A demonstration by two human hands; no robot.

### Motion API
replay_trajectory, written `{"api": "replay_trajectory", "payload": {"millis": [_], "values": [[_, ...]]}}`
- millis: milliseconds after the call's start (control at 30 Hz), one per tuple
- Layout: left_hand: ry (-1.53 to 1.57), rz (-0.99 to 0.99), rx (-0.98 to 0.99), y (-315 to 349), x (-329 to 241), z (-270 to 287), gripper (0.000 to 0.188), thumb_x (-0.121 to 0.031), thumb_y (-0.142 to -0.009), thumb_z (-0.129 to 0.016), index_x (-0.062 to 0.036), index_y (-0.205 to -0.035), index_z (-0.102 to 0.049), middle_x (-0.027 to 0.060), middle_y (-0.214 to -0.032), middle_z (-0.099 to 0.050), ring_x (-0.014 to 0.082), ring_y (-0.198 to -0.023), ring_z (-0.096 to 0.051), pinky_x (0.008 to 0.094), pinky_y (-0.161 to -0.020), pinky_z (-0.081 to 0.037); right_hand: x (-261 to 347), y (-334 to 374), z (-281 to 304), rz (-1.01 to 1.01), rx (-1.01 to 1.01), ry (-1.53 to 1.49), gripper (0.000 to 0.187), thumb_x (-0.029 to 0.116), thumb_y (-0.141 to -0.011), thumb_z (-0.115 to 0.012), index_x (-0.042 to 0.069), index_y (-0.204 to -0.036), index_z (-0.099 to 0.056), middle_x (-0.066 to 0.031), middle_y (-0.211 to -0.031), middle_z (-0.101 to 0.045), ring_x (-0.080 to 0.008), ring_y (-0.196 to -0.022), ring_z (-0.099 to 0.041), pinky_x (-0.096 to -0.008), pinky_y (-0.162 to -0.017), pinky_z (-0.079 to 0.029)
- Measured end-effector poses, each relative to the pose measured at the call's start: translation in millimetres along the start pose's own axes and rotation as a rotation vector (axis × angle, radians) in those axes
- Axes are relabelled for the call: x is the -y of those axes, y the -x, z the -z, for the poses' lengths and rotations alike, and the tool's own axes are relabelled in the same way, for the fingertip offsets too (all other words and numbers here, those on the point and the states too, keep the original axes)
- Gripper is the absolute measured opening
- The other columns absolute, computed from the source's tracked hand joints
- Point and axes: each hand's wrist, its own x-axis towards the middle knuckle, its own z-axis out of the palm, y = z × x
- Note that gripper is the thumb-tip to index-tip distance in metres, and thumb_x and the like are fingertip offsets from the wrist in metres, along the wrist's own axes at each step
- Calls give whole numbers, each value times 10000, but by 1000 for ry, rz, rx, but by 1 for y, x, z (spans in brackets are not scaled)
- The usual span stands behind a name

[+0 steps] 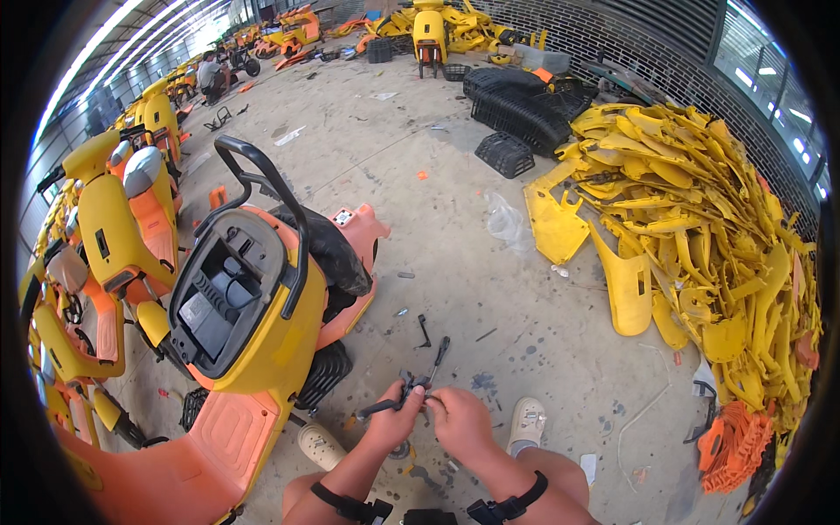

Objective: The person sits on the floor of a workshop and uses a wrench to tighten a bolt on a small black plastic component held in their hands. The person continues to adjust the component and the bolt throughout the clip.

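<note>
Both my hands meet low in the middle, above the concrete floor. My left hand (398,420) is closed around a small dark metal part with a black handle-like end (378,409) sticking out to the left. My right hand (459,424) is closed with its fingertips pinched at the right side of the same part; its exact kind is too small to tell. A slim rod with a black end (444,348) points away just beyond my fingers; I cannot tell whether it is held or lies on the floor. Left of my hands lies a partly stripped yellow and orange scooter (280,350) with an uncovered under-seat compartment.
A large heap of yellow body panels (700,227) rises at the right, with stacked orange pieces (735,446) near it. Black plastic crates (516,105) lie farther off. More scooters (105,219) line the left; another person (210,79) crouches far back. Small scraps dot the floor.
</note>
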Motion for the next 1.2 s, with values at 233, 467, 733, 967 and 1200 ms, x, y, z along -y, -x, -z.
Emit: {"api": "replay_trajectory", "payload": {"millis": [233,467,733,967,1200], "values": [[-38,74,8,-1,-20,0,343,-246,-1108,-519,52,-1249,-612,126,-1144,-704,184,-1008,-675,340,-902,-557,8,-3,4,-362,165,-334,309,339,-1011,-654,32,-1011,-689,-111,-841,-719,-285,-730,-675,-412,-691,-521],[22,85,4,-1,-28,4,341,-258,-1104,-529,39,-1242,-622,112,-1091,-713,173,-969,-680,335,-882,-553,-2,-13,6,-740,372,-801,457,422,-1091,-522,6,-1018,-696,-30,-775,-645,-111,-662,-548,-280,-623,-461],[-83,48,24,-3,-15,6,335,-259,-1098,-546,36,-1232,-632,101,-1056,-715,158,-935,-678,325,-863,-554,-10,-7,-5,-608,320,-637,389,342,-1085,-549,-5,-988,-695,-35,-742,-648,-126,-645,-561,-300,-619,-469],[0,76,29,2,-20,4,360,-283,-1097,-551,43,-1226,-631,97,-1086,-710,146,-935,-668,317,-840,-552,3,0,-1,-369,213,-235,289,281,-1046,-605,13,-997,-700,-104,-759,-688,-215,-670,-647,-367,-641,-503],[-14,116,51,6,-20,6,372,-290,-1099,-545,54,-1210,-636,97,-1090,-712,162,-947,-675,323,-849,-554,4,7,-5,-74,46,-54,156,213,-966,-663,62,-942,-693,-161,-861,-694,-401,-810,-666,-513,-695,-512]]}}
